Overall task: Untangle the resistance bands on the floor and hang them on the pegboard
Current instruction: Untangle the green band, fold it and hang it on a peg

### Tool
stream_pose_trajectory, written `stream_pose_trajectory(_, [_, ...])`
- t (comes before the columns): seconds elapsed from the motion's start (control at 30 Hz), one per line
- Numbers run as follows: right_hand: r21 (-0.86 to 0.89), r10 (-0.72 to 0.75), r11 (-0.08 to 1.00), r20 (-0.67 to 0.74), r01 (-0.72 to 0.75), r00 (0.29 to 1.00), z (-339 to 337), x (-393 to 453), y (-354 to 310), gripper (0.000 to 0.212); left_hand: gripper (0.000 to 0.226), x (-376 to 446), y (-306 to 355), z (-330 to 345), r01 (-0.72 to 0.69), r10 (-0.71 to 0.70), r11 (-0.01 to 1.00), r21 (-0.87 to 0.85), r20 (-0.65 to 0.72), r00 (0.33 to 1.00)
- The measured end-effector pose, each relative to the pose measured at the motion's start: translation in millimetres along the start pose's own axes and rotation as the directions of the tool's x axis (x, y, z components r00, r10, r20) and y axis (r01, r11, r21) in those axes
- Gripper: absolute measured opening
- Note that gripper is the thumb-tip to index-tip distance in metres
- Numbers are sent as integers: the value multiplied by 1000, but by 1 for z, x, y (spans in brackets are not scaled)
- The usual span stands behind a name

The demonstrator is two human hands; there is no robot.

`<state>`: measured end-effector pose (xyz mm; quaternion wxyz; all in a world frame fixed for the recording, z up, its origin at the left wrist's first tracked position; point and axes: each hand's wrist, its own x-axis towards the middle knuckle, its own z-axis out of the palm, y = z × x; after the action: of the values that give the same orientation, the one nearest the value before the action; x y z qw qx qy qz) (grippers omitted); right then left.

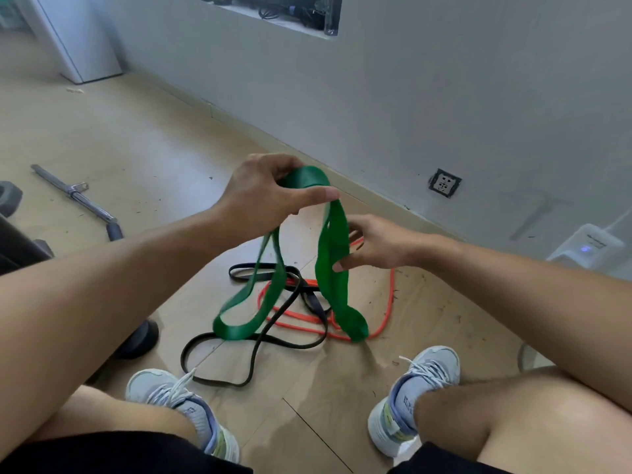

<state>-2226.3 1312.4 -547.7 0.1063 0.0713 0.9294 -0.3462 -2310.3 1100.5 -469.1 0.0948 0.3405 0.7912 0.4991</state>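
A wide green resistance band (333, 268) hangs in loops above the floor. My left hand (270, 191) grips its top fold between thumb and fingers. My right hand (372, 242) pinches the right strand a little lower. The green loops dangle down to a tangle on the wooden floor: a thin black band (253, 357) and an orange band (391, 302) lie crossed over each other between my feet and the wall. No pegboard is in view.
My two grey shoes (420, 388) stand on the floor on either side of the tangle. A metal bar (77, 196) lies at the left. A wall socket (444, 183) and a white device (588, 249) sit by the grey wall.
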Motion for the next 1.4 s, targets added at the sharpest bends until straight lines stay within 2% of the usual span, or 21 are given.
stream_pose_trajectory(0.07, [10, 0, 1000, 20, 0, 1000, 4, 0, 1, 32, 54, -1, 4, -2, -11, 10, 998, -66, -18, 1000])
stream_pose_trajectory(0.17, [27, 19, 999, 11, -20, 1000, 7, 2, -2, 30, 56, -1, 6, -1, -18, 14, 995, -101, -45, 999])
stream_pose_trajectory(0.27, [9, 21, 1000, 5, -21, 1000, 5, 5, -1, 14, 53, -1, 6, 0, -23, 9, 990, -137, -103, 995])
stream_pose_trajectory(0.4, [40, 9, 999, 28, -10, 1000, 2, 5, 3, 22, 41, 2, 3, 0, -53, 19, 983, -177, -190, 982])
stream_pose_trajectory(0.57, [68, 17, 998, 13, -18, 1000, 5, 7, 8, 34, 62, 0, 6, 5, -94, 52, 976, -195, -211, 976])
stream_pose_trajectory(0.63, [81, 45, 996, 16, -46, 999, 6, 9, 11, 31, 65, 1, 10, 7, -101, 57, 976, -196, -218, 974])
stream_pose_trajectory(0.73, [103, 58, 993, 58, -64, 997, 7, 7, 15, 24, 56, 4, 18, 8, -105, 33, 935, -337, -213, 977])
stream_pose_trajectory(0.9, [14, 71, 997, 120, -73, 990, 21, 2, 16, 22, 51, 7, 25, 10, -117, 26, 906, -407, -223, 975])
stream_pose_trajectory(0.97, [-74, 89, 994, 103, -81, 991, 22, 2, 15, 20, 49, 7, 21, 8, -93, -7, 883, -460, -211, 977])
stream_pose_trajectory(1.03, [-155, 116, 982, 19, -111, 993, 19, 2, 14, 16, 48, 9, 13, 4, -54, -76, 875, -481, -247, 966])
stream_pose_trajectory(1.1, [-113, 146, 982, -52, -151, 988, 18, 1, 16, 17, 43, 12, 7, -2, -37, -134, 873, -487, -312, 941])
stream_pose_trajectory(1.17, [-31, 194, 980, -31, -195, 981, 18, 1, 17, 26, 40, 16, 2, -7, -26, -187, 859, -512, -361, 914])
stream_pose_trajectory(1.27, [-45, 242, 970, 34, -240, 970, 17, 6, 19, 26, 41, 17, -7, -8, 21, -187, 919, -394, -387, 903])
stream_pose_trajectory(1.33, [-123, 258, 960, 56, -249, 965, 17, 8, 22, 11, 39, 15, -16, -5, 25, -106, 976, -214, -376, 921])
stream_pose_trajectory(1.4, [-163, 299, 946, 100, -281, 949, 19, 9, 29, 8, 39, 15, -24, -2, 30, -35, 999, -19, -374, 927])
